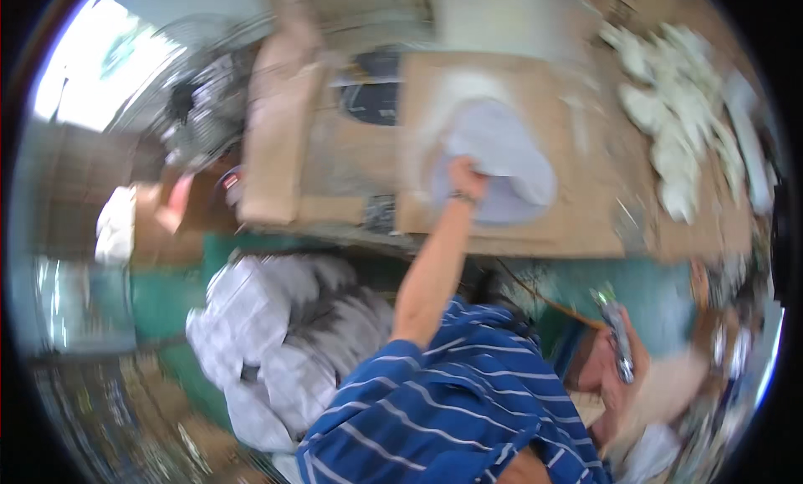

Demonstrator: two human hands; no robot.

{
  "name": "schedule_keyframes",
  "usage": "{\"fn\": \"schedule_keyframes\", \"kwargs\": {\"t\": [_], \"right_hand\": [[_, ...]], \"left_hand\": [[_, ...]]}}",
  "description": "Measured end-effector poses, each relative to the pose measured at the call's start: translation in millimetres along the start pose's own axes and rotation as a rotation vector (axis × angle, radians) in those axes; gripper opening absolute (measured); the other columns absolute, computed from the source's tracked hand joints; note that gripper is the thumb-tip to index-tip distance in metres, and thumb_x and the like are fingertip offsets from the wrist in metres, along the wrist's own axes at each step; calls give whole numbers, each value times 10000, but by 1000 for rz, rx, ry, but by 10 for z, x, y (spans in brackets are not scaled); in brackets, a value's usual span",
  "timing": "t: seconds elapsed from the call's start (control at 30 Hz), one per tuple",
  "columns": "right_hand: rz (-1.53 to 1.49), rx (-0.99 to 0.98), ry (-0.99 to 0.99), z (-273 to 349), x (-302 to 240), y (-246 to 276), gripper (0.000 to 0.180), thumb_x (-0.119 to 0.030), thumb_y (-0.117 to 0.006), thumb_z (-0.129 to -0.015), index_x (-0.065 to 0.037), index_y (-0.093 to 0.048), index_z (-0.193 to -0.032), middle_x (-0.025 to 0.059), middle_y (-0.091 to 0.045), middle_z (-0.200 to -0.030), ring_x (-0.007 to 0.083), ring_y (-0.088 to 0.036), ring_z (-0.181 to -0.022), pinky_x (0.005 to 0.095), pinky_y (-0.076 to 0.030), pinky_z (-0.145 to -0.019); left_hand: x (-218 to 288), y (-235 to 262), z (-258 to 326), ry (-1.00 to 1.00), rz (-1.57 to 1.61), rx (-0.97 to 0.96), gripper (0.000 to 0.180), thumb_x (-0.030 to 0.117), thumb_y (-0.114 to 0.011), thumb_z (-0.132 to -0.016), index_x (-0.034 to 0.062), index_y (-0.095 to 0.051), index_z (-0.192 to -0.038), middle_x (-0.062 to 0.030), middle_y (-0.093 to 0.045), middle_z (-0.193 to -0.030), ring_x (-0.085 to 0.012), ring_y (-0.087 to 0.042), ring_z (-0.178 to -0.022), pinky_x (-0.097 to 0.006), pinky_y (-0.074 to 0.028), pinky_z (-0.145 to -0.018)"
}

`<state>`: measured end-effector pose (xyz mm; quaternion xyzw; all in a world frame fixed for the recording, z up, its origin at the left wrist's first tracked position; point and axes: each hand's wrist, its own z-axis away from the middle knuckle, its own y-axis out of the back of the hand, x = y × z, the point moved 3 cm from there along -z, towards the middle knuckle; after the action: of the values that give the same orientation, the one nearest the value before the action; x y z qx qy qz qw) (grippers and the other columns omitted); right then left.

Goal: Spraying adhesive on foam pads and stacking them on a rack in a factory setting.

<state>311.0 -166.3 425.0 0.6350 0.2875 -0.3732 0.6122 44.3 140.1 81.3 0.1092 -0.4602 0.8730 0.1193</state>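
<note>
1. We see the cardboard-covered surface [594,225] spreading beneath and to both sides of the left grip [468,181].
2. Toward us and left of that grip, below the surface's edge, lies a heap of whitish cloth-like pieces [259,338].
3. Well to its right, on the surface, sits a pile of limp cream-coloured pieces [673,120].
4. Right at the left grip, mostly beyond it and to its right, is the pale rounded cloth-like piece [502,141], in what look like two overlapping layers. We judge it light, soft and floppy, hard to damage but quick to crease. We would pinch it at the rim, as its middle would probably sag. Whether it is slippery, we cannot tell.
5. The left grip looks closed, its fingers bent over the piece's near-left edge; blur hides exactly how many layers we have pinched.
6. The right grip [613,385], toward us and well apart from the piece, has its fingers wrapped around a slim grey tool [617,333]. We judge that rigid, best held around its body; its kind is too blurred to tell.
</note>
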Motion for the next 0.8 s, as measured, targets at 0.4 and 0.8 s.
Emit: {"fn": "schedule_keyframes", "kwargs": {"t": [0.4,0.8], "right_hand": [[-121,-431,85,-813,414,-173,522,-83,-722,-912,29,-585,-1404,48,-679,-917,98,-596,-804,236,-490,-735],[-43,-822,440,-1200,170,-1083,515,-69,-708,-925,20,-575,-1414,24,-633,-857,116,-561,-766,258,-464,-702]], "left_hand": [[1954,-1555,2589,-634,259,-574,393,46,-516,-702,42,-622,-1080,-78,-674,-1074,-289,-648,-1063,-475,-518,-971],[3845,742,4459,-1273,377,-116,461,31,-500,-627,32,-568,-1082,-109,-637,-1055,-350,-653,-1045,-556,-545,-989]]}}
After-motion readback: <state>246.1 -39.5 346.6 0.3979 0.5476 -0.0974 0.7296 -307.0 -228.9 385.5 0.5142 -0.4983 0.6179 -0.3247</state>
